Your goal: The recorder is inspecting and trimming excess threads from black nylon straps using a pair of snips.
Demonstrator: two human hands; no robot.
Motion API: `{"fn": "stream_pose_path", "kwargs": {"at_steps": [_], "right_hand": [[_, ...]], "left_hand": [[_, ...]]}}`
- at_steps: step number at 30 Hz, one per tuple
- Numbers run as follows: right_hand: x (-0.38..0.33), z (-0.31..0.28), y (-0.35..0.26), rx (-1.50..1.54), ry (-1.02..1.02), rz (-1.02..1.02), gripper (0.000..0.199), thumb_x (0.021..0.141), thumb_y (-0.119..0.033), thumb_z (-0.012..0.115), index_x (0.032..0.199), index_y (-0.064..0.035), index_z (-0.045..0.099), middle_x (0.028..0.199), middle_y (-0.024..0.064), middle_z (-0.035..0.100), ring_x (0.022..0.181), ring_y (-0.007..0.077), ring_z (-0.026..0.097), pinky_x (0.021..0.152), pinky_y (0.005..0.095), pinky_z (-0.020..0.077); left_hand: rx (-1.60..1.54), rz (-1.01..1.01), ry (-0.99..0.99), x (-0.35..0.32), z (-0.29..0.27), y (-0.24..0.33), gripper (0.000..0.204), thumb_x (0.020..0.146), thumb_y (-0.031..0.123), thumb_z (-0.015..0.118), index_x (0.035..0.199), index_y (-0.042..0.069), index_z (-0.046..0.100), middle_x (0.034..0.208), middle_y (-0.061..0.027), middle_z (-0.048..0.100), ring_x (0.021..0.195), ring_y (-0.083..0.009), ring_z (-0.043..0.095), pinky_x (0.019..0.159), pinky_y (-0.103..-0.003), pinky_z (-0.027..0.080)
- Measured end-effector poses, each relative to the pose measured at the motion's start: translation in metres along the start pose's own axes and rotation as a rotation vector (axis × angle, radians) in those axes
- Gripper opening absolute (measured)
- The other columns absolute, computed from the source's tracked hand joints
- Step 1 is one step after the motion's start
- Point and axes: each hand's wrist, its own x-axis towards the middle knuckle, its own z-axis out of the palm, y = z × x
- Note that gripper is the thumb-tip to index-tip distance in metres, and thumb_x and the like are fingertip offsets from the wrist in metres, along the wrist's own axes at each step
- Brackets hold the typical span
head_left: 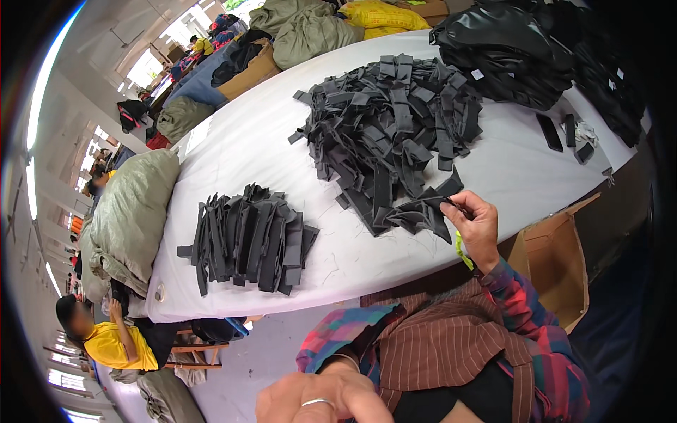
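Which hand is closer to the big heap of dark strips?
Right. The right hand pinches a dark strip at the near edge of the big heap; the left hand is farther away, low in the picture.

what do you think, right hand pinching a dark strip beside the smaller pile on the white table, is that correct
Not quite: in the head view, the right hand pinches a dark strip beside the larger pile on the white table, not the smaller pile.

Head-worn fisheye, looking down
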Motion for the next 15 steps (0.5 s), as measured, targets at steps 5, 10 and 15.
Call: {"fn": "stream_pose_path", "kwargs": {"at_steps": [5, 10, 15], "right_hand": [[-0.007, 0.003, -0.006, 0.009, -0.023, 0.002, 0.009, 0.083, -0.007, 0.068, 0.082, 0.0005, 0.063, 0.068, -0.0075, 0.054, 0.063, -0.0002, 0.043, 0.056, 0.0163, 0.036], [-0.008, -0.004, -0.003, -0.052, 0.016, -0.007, 0.009, 0.083, -0.006, 0.069, 0.081, 0.0006, 0.063, 0.066, -0.0075, 0.053, 0.062, -0.0001, 0.043, 0.054, 0.017, 0.0356], [-0.009, -0.005, -0.01, -0.223, 0.052, -0.072, 0.017, 0.081, -0.012, 0.07, 0.083, 0.0032, 0.062, 0.062, -0.0026, 0.052, 0.061, 0.0024, 0.043, 0.054, 0.0205, 0.0386]], "left_hand": [[-0.034, 0.512, -0.046, 0.006, 0.007, -0.014, 0.019, 0.073, -0.004, 0.064, 0.064, 0.012, 0.063, 0.074, 0.0, 0.065, 0.077, -0.0089, 0.061, 0.072, -0.032, 0.044], [0.255, -0.221, 0.084, -0.003, 0.016, 0.024, 0.015, 0.079, 0.0, 0.062, 0.071, 0.011, 0.066, 0.083, -0.0036, 0.067, 0.081, -0.0107, 0.062, 0.081, -0.038, 0.043], [0.139, -0.043, -0.185, -0.022, -0.024, 0.046, 0.012, 0.084, 0.007, 0.052, 0.073, 0.009, 0.054, 0.082, -0.003, 0.057, 0.081, -0.0121, 0.055, 0.073, -0.035, 0.041]]}}
